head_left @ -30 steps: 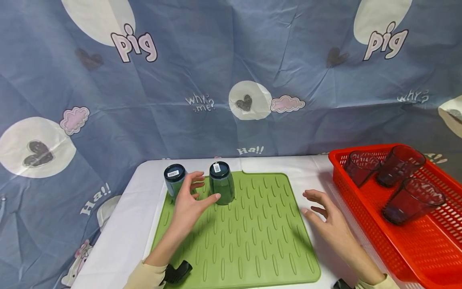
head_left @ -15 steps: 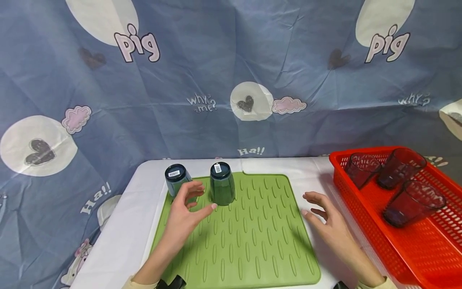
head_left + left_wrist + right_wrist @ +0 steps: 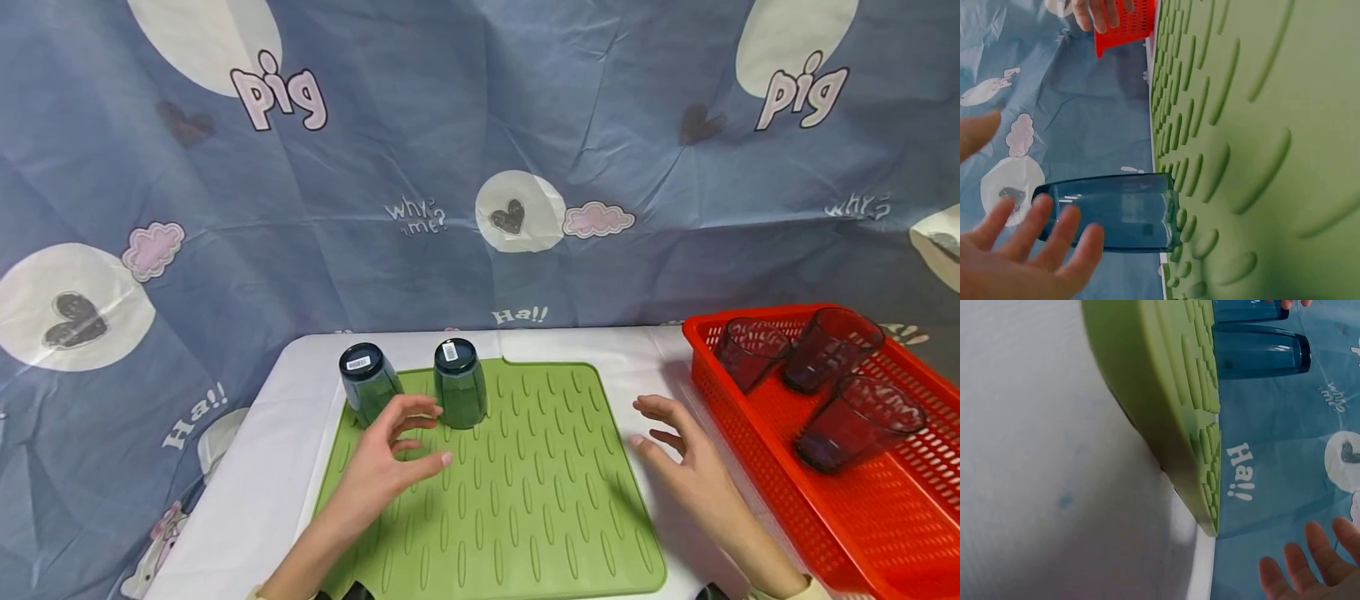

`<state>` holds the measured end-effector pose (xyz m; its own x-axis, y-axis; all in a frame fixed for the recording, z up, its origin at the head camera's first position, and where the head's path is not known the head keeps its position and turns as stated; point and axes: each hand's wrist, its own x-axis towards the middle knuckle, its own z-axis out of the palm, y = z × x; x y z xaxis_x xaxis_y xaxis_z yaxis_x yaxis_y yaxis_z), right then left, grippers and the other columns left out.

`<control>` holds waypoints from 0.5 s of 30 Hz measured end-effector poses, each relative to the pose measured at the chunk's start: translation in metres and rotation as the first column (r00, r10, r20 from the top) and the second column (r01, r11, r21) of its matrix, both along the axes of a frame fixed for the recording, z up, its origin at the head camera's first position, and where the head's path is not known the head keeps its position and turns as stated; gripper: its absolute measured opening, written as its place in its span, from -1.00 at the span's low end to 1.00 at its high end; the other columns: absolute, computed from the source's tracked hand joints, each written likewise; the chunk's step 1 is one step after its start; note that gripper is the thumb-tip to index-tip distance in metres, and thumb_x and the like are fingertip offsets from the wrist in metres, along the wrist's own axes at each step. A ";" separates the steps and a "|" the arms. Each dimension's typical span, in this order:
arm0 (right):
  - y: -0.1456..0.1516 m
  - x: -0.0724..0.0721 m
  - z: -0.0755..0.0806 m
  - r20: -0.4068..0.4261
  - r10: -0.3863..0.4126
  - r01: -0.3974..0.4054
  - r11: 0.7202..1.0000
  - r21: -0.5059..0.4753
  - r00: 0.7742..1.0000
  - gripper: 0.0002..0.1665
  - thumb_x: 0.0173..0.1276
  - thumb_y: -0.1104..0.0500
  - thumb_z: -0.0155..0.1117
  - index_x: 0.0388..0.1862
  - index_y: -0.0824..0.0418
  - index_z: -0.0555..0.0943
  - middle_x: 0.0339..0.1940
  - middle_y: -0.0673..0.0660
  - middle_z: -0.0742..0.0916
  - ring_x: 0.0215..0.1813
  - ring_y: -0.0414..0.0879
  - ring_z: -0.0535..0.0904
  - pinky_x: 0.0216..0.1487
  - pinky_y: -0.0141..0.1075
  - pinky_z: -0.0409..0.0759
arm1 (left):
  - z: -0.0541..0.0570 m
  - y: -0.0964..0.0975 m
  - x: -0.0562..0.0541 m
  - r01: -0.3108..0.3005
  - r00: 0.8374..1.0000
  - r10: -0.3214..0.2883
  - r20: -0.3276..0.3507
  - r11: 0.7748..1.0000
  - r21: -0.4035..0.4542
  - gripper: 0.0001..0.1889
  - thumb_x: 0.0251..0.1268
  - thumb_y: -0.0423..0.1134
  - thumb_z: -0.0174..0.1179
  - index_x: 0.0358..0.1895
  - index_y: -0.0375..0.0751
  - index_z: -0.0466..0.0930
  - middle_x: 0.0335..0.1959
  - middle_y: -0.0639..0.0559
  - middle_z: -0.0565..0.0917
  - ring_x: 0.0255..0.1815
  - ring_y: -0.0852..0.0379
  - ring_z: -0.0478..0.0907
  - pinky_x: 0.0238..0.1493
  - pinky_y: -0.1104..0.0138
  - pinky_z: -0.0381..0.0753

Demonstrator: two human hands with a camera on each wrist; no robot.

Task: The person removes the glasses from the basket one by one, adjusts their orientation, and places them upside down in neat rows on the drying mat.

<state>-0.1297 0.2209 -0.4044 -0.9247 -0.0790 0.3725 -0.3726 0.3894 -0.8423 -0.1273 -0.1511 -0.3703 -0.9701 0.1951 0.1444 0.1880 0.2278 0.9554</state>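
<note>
Two dark blue-green drinking glasses stand upside down at the back left of a green ridged drying mat. The left glass and the right glass each carry a barcode sticker on the upturned base. My left hand hovers over the mat in front of them, fingers loosely bent and apart from the thumb, holding nothing. In the left wrist view its fingers overlap a glass. My right hand is held beside the mat's right edge, fingers relaxed, nothing in it.
A red plastic basket stands on the right with three glasses in it, one of them leaning nearest. A white cloth covers the table. Behind hangs a blue printed curtain.
My left hand has drawn back from the two glasses, toward me and slightly down in the head view, uncovering more of the left glass. The right hand has hardly moved.
</note>
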 end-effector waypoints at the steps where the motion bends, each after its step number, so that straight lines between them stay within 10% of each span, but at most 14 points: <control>1: 0.000 0.000 0.001 -0.003 0.001 -0.001 1.000 -0.001 1.000 -0.50 0.37 0.32 0.29 0.27 0.16 0.45 0.17 0.01 0.57 0.24 -0.12 0.44 0.20 -0.43 0.45 | -0.001 -0.001 0.000 0.023 1.000 -0.023 0.000 1.000 0.000 -0.33 0.04 -0.32 0.49 0.26 -0.14 0.41 0.19 -0.11 0.53 0.21 -0.08 0.46 0.17 -0.04 0.47; 15: -0.002 0.003 0.006 -0.020 0.035 -0.035 0.999 -0.005 0.999 -0.49 0.34 0.35 0.31 0.25 0.16 0.47 0.17 0.01 0.58 0.22 -0.07 0.44 0.18 -0.42 0.47 | -0.013 -0.007 -0.006 0.209 0.978 -0.209 0.006 0.978 -0.014 -0.27 0.10 -0.32 0.45 0.36 -0.15 0.32 0.19 -0.07 0.52 0.22 -0.23 0.42 0.18 -0.03 0.48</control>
<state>-0.1270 0.2189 -0.3981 -0.9139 -0.1090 0.3909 -0.4022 0.3711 -0.8369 -0.1333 -0.1578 -0.3831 -0.9084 0.3953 0.1360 0.2288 0.1978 0.9532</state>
